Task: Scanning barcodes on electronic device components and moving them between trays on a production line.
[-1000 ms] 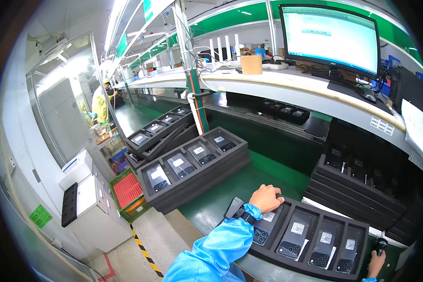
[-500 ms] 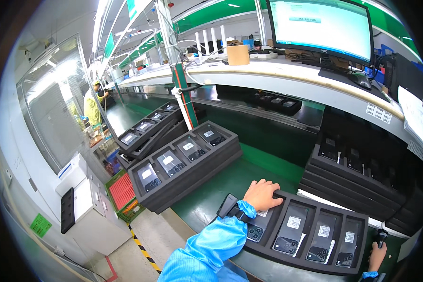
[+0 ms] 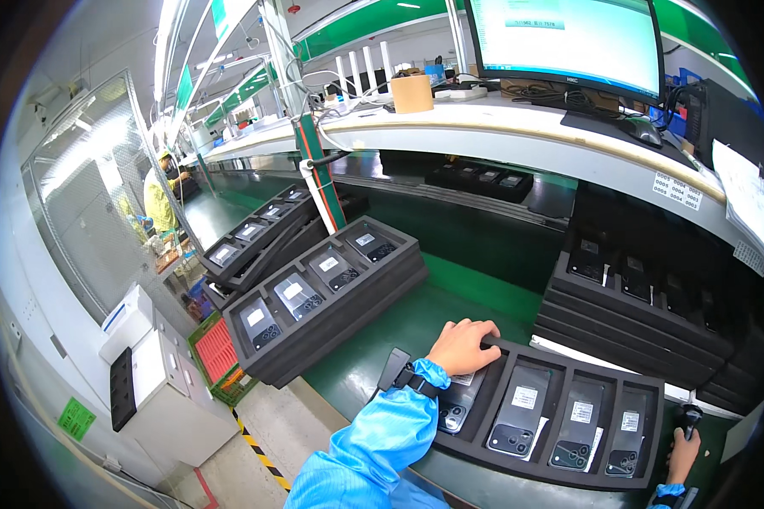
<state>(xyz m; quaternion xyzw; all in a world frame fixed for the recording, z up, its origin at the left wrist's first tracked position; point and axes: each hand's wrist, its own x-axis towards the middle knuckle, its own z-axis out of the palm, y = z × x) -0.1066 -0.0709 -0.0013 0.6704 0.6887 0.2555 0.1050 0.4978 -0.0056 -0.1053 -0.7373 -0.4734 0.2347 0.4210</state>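
Left hand (image 3: 461, 346) curled palm-down, blue sleeve, right hand (image 3: 681, 453) low, fingers closed

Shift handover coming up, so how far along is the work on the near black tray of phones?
Looks done: the near foam tray has all four slots filled with phones. In hand: the left hand rests on the leftmost phone at the tray's far-left corner; the right hand is at the tray's right end by a black handheld tool. Possibly left: the stacked trays on the green belt.
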